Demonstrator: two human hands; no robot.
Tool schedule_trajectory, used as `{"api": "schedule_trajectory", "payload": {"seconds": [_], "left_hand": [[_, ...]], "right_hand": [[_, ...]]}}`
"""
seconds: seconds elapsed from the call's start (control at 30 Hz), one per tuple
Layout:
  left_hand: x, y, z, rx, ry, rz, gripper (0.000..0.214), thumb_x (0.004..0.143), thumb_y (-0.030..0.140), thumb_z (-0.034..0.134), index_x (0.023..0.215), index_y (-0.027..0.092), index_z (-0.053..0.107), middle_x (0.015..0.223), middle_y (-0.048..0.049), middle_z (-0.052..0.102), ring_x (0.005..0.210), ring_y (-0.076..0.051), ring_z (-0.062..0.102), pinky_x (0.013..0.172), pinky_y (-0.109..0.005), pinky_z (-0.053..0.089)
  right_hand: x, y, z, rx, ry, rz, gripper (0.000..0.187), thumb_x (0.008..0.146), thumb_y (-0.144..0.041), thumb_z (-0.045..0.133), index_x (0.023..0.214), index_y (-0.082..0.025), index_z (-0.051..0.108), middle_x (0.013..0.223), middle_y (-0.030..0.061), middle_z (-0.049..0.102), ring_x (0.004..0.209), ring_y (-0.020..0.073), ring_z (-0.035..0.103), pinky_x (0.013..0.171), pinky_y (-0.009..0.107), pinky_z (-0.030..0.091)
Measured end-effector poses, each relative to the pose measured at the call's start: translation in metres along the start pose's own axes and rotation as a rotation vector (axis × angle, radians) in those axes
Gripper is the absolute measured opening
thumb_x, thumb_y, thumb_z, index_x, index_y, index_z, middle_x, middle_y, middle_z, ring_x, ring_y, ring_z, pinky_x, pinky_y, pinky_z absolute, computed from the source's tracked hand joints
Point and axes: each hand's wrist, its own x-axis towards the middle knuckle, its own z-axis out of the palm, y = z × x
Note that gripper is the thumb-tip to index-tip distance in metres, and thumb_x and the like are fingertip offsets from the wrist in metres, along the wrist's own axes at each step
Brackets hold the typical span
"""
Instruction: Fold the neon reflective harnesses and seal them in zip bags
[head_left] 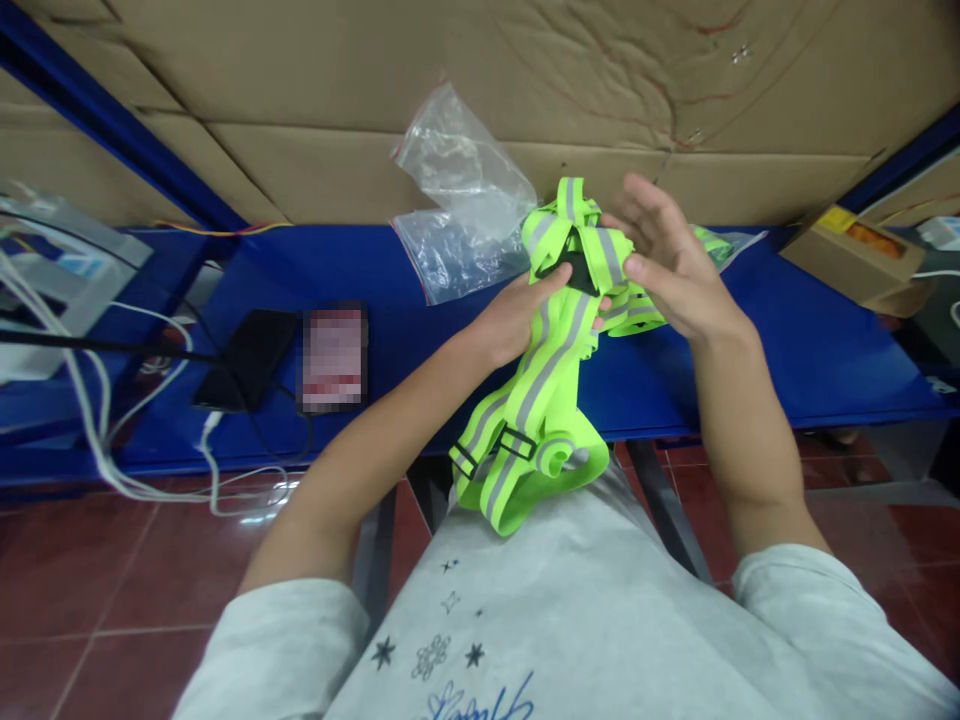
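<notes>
A neon yellow-green reflective harness (551,350) with grey stripes is bunched up in front of me, its lower straps hanging over the table edge against my shirt. My left hand (517,315) is closed around its middle, the thumb pressing on a black patch (574,272) where straps meet. Black slide buckles (517,443) show on the hanging straps. At the harness's upper right, my right hand (679,262) has its fingers spread, with the thumb at the edge of a folded strap. More neon straps (634,312) lie behind, beside my right hand.
Clear plastic bags (465,215) lie at the back of the blue table (420,350). Left are a black phone (247,360), a blurred boxed item (334,358) and white cables (90,390). An open cardboard box (855,258) stands at the right. Cardboard (337,90) lines the back.
</notes>
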Motion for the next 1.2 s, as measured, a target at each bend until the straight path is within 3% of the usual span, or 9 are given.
{"api": "schedule_trajectory", "payload": {"seconds": [0.1,0.17,0.23,0.33,0.47,0.57,0.77,1.0,1.2], "left_hand": [[-0.002,-0.001,0.002,0.027,-0.045,0.032,0.049,0.087,0.052,0.078,0.126,0.024,0.067,0.105,-0.0085,0.081,0.100,-0.035,0.079,0.088,-0.050,0.062],[-0.001,-0.002,0.004,0.018,-0.023,0.052,0.049,0.086,0.051,0.079,0.125,0.024,0.067,0.105,-0.0086,0.081,0.095,-0.033,0.079,0.085,-0.047,0.063],[0.000,-0.002,0.004,0.000,0.003,0.046,0.046,0.085,0.050,0.079,0.120,0.021,0.068,0.106,-0.0099,0.081,0.094,-0.033,0.079,0.084,-0.046,0.063],[0.000,0.002,0.003,-0.040,-0.086,-0.043,0.038,0.083,0.044,0.078,0.108,0.017,0.073,0.109,-0.0118,0.081,0.108,-0.035,0.076,0.097,-0.047,0.060],[-0.005,0.011,0.003,-0.109,-0.210,-0.025,0.035,0.085,0.046,0.074,0.107,0.018,0.076,0.111,-0.0094,0.081,0.125,-0.039,0.069,0.108,-0.049,0.055],[-0.009,0.015,0.005,-0.080,-0.227,0.011,0.038,0.088,0.049,0.076,0.112,0.018,0.076,0.114,-0.0094,0.080,0.124,-0.038,0.070,0.107,-0.050,0.056],[-0.013,0.004,0.011,0.008,-0.193,-0.132,0.042,0.076,0.018,0.090,0.115,0.016,0.075,0.115,-0.0127,0.081,0.108,-0.030,0.078,0.104,-0.048,0.059],[-0.015,0.007,0.016,-0.027,-0.152,-0.068,0.037,0.077,0.015,0.087,0.113,0.014,0.076,0.108,-0.0112,0.082,0.103,-0.029,0.078,0.103,-0.046,0.059],[-0.015,0.024,0.022,-0.155,-0.095,-0.097,0.045,0.099,0.055,0.060,0.109,0.014,0.075,0.095,-0.0127,0.081,0.087,-0.028,0.079,0.085,-0.039,0.063]], "right_hand": [[0.000,0.007,0.008,0.011,0.030,0.157,0.063,0.075,-0.064,0.086,0.127,-0.033,0.068,0.112,0.0027,0.075,0.106,0.0277,0.073,0.089,0.045,0.064],[-0.002,0.010,0.016,-0.005,0.039,0.202,0.055,0.074,-0.065,0.086,0.113,-0.029,0.072,0.088,0.0019,0.073,0.076,0.0249,0.073,0.069,0.043,0.065],[-0.003,0.010,0.022,-0.055,0.119,0.140,0.049,0.077,-0.061,0.084,0.112,-0.029,0.074,0.092,0.0024,0.074,0.067,0.0233,0.070,0.065,0.043,0.064],[-0.006,0.007,0.025,-0.212,0.191,0.016,0.037,0.087,-0.047,0.078,0.122,-0.035,0.075,0.126,0.0026,0.073,0.100,0.0292,0.075,0.089,0.047,0.065],[-0.007,0.006,0.018,-0.370,0.137,-0.127,0.037,0.090,-0.032,0.071,0.126,-0.039,0.075,0.142,-0.0039,0.067,0.143,0.0319,0.055,0.121,0.049,0.048],[-0.008,0.006,0.013,-0.433,0.152,-0.179,0.036,0.093,-0.035,0.067,0.127,-0.039,0.074,0.143,-0.0047,0.066,0.144,0.0328,0.054,0.121,0.051,0.047],[-0.012,0.005,0.013,-0.747,0.331,-0.149,0.038,0.102,-0.043,0.052,0.137,-0.038,0.066,0.147,-0.0024,0.063,0.142,0.0291,0.055,0.118,0.050,0.051],[-0.004,0.015,0.004,-0.796,0.175,-0.486,0.045,0.101,-0.022,0.041,0.134,-0.034,0.069,0.145,-0.0010,0.065,0.136,0.0265,0.061,0.112,0.052,0.054],[-0.001,0.007,0.006,-0.805,0.050,-0.373,0.045,0.095,-0.019,0.047,0.125,-0.036,0.075,0.147,-0.0032,0.063,0.142,0.0277,0.057,0.114,0.058,0.051]]}}
